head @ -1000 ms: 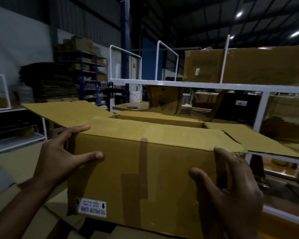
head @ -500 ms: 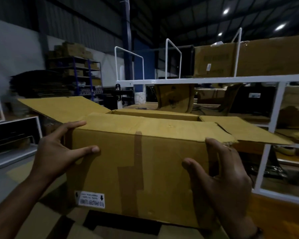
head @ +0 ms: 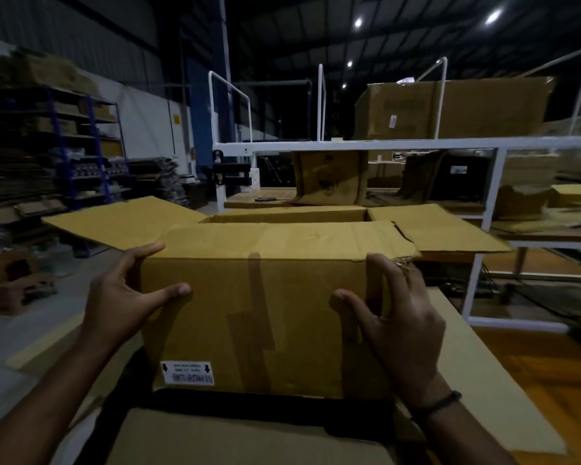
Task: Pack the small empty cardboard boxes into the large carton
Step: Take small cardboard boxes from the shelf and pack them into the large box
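Observation:
A large brown carton (head: 259,317) fills the middle of the head view, held up in front of me with its top flaps spread open. A white label sits upside down at its lower left. My left hand (head: 128,297) grips the carton's left corner, thumb on the front face. My right hand (head: 399,317) grips the right corner the same way. The carton's inside is hidden from here. No small boxes can be told apart in view.
Flat cardboard sheets (head: 249,437) lie below the carton. A white metal rack (head: 483,229) stands behind and to the right, with a big carton (head: 450,109) on top. Blue shelving (head: 91,146) and cardboard stacks line the left wall.
The carton, held in both hands, has shifted lower and to the right in view as my head turned; the rack now sits further right. Both grips are unchanged.

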### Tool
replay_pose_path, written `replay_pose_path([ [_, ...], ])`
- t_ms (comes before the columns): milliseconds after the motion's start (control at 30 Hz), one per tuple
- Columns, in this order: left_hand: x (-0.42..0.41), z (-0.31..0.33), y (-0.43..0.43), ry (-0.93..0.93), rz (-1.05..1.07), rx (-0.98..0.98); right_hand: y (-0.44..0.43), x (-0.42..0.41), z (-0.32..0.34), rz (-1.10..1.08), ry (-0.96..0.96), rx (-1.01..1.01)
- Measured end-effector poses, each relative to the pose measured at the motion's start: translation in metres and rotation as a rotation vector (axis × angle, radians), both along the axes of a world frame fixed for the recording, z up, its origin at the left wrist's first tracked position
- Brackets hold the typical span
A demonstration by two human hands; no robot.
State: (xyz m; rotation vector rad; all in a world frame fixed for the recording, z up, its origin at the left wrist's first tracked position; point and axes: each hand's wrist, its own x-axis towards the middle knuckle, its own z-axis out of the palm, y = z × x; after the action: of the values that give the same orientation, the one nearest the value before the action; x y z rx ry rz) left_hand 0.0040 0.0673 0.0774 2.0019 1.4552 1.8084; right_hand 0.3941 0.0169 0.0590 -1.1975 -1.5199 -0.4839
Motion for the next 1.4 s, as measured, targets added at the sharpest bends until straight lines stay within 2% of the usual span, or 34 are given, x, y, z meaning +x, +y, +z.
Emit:
replay_pose_path([
  [300,-0.014,-0.031,0.006,-0.057,0.039,-0.036,0.003,-0.024,-0.003,-0.05,-0.064,-0.011],
  [500,-0.033,-0.024,0.014,-0.046,0.043,-0.068,0.003,-0.041,-0.012,-0.034,-0.016,0.002],
  [600,-0.033,-0.03,0.018,-0.07,-0.003,-0.125,0.0,-0.04,-0.025,-0.009,0.031,-0.056],
  [667,-0.033,-0.045,0.019,-0.064,-0.041,-0.228,-0.003,-0.036,-0.038,0.013,0.07,-0.178],
  [767,-0.03,-0.07,0.017,0.056,-0.03,-0.369,-0.011,-0.027,-0.06,-0.038,0.124,-0.527],
  [900,-0.009,-0.094,0.009,0.166,0.317,-0.51,-0.023,-0.011,-0.06,-0.209,-0.101,-0.789],
  [933,-0.001,-0.098,0.004,0.233,0.395,-0.472,-0.024,-0.009,-0.055,-0.246,-0.161,-0.819],
  [1000,0.006,-0.103,0.002,0.424,0.462,-0.255,-0.024,-0.012,-0.048,-0.288,-0.247,-0.819],
  [1033,0.007,-0.101,0.003,0.503,0.445,-0.198,-0.023,-0.015,-0.045,-0.297,-0.281,-0.8],
  [1067,0.007,-0.098,0.009,0.576,0.405,-0.223,-0.021,-0.018,-0.043,-0.306,-0.313,-0.775],
  [1167,0.011,-0.088,0.03,0.714,0.284,-0.513,-0.008,-0.023,-0.037,-0.363,-0.385,-0.74],
  [1233,0.011,-0.083,0.041,0.734,0.274,-0.646,0.004,-0.021,-0.034,-0.363,-0.367,-0.814],
  [1400,0.01,-0.073,0.053,0.756,0.233,-0.699,0.025,-0.012,-0.024,-0.304,-0.284,-0.991],
])
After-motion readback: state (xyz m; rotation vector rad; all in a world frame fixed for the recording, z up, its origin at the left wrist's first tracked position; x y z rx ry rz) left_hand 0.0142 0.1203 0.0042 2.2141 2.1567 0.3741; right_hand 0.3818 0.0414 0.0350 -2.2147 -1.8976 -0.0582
